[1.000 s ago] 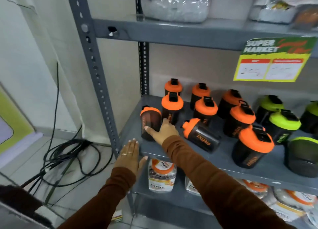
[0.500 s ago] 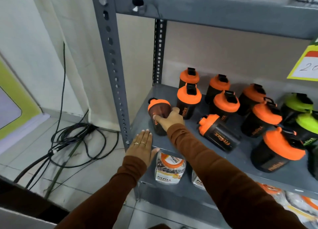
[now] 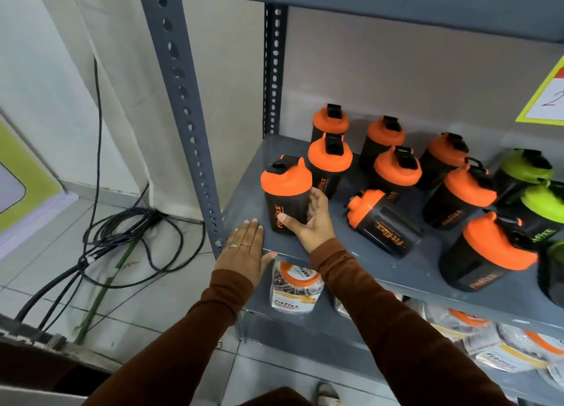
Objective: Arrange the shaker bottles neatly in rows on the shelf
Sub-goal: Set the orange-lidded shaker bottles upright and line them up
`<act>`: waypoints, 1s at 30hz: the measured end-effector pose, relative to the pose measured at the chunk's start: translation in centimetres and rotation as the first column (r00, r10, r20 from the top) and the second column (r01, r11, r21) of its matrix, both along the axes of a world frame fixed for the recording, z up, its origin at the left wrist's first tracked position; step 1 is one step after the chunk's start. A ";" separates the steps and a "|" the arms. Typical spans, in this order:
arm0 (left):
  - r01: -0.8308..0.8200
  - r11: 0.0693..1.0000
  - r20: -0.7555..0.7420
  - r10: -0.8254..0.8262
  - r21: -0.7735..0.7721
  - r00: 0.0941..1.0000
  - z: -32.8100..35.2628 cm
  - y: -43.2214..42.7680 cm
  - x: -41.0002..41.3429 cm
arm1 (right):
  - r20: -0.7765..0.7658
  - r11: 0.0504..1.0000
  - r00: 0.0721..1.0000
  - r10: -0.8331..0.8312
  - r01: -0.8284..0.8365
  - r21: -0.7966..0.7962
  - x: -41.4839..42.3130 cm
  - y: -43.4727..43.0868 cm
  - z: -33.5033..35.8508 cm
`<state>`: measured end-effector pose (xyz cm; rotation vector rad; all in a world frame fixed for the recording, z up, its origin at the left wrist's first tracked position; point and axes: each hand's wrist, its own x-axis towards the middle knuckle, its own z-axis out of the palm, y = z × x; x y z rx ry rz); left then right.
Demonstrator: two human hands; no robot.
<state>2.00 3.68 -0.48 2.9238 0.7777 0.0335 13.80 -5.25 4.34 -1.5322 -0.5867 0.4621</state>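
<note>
Black shaker bottles with orange lids stand on a grey metal shelf (image 3: 351,262). My right hand (image 3: 308,219) wraps around the front-left orange-lidded bottle (image 3: 285,192), which stands upright near the shelf's left front corner. My left hand (image 3: 244,253) lies flat with spread fingers on the shelf's front edge, holding nothing. Another orange-lidded bottle (image 3: 381,222) lies on its side just right of my right hand. Several more orange-lidded bottles (image 3: 329,158) stand upright behind. Green-lidded bottles (image 3: 528,167) stand at the far right.
A perforated grey upright post (image 3: 183,100) frames the shelf's left front. Packaged jars (image 3: 296,286) sit on the lower shelf. Black cables (image 3: 128,231) coil on the tiled floor to the left. A yellow price sign (image 3: 546,100) hangs at upper right.
My right hand has closed around the front-left bottle and it now stands fully upright with its lid toward me. The view has shifted closer and lower; my left hand stays on the shelf edge.
</note>
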 end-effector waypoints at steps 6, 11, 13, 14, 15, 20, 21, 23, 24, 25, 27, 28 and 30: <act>-0.006 1.000 -0.008 0.007 0.026 1.000 0.2 -0.1 -0.2 | 0.026 0.994 0.997 0.077 -0.075 -0.073 0.4 -1.4 -0.1; 0.017 0.999 0.013 -0.017 0.038 1.000 0.3 -0.3 -0.1 | 0.117 0.983 0.988 0.103 -0.083 -0.161 0.7 -1.9 -0.9; -0.011 1.000 -0.004 0.011 0.018 1.000 0.2 -0.4 -0.1 | 0.124 0.981 0.986 0.112 -0.091 -0.170 0.6 -2.0 -0.9; -0.028 1.000 0.004 0.028 -0.001 1.000 0.3 -0.5 -0.1 | 0.121 0.981 0.986 0.119 -0.097 -0.169 0.6 -2.0 -0.8; -0.037 0.999 0.031 0.038 -0.028 0.999 0.5 -0.7 -0.1 | 0.117 0.979 0.985 0.130 -0.109 -0.171 0.6 -2.1 -0.6; -0.047 0.999 0.154 0.043 0.020 0.987 -0.4 -1.2 0.3 | 0.348 0.961 0.935 0.073 0.028 -0.274 1.0 -4.4 0.9; -0.063 0.998 0.160 0.062 0.005 0.985 -0.5 -1.3 0.4 | 0.508 0.951 0.861 0.012 0.147 -0.271 1.2 -5.2 1.5; -0.082 0.996 0.135 0.084 -0.022 0.987 -0.7 -1.5 0.6 | 0.792 0.872 0.608 -0.053 0.416 -0.260 1.9 -6.6 1.9; -0.088 0.995 0.119 0.093 -0.047 0.988 -0.7 -1.6 0.6 | 0.863 0.801 0.503 -0.051 0.536 -0.266 2.5 -7.1 2.0; -0.092 0.994 0.087 0.098 -0.066 0.991 -0.3 -1.8 0.6 | 0.894 0.720 0.446 -0.046 0.635 -0.280 3.0 -7.4 2.1; -0.091 0.991 0.049 0.096 -0.094 0.994 0.0 -2.1 0.6 | 0.901 0.563 0.431 -0.050 0.757 -0.331 3.8 -8.0 2.1; -0.083 0.993 0.057 0.087 -0.082 0.995 0.0 -2.3 0.6 | 0.884 0.498 0.465 -0.040 0.777 -0.386 4.0 -8.4 2.2; -0.087 0.993 0.084 0.094 -0.080 0.992 0.0 -2.5 0.7 | 0.820 0.412 0.572 -0.019 0.752 -0.515 4.2 -9.1 1.9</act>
